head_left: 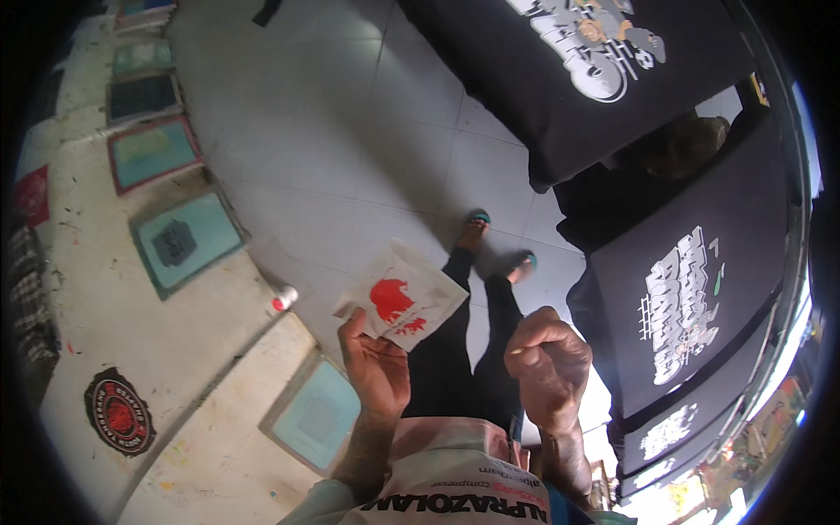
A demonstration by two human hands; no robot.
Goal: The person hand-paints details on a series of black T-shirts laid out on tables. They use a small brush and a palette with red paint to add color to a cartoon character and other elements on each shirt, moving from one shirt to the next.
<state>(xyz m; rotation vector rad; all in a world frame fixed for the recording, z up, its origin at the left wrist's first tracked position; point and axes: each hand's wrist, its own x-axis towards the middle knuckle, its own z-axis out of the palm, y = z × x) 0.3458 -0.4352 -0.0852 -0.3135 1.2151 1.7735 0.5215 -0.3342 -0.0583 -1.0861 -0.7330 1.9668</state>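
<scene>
My left hand (378, 374) pinches a thin, pale, see-through sheet (430, 293) by its lower left corner. A red printed shape (390, 300) fills much of that sheet, which hangs tilted over the floor in front of my legs. To the right, my right hand (551, 366) is closed, its thumb pressed against the bent forefinger. A tiny pale yellowish spot shows at that pinch; I cannot make out whether it is a fingernail or something held. The two hands are apart, and the right one does not touch the sheet.
A long, stained white table (96, 306) runs along the left. On it lie several framed printing screens, including a teal one (206, 229) and a nearer one (317, 411). A small red-and-white container (284, 298) sits at its edge. Black printed T-shirts (700, 297) lie spread on the right.
</scene>
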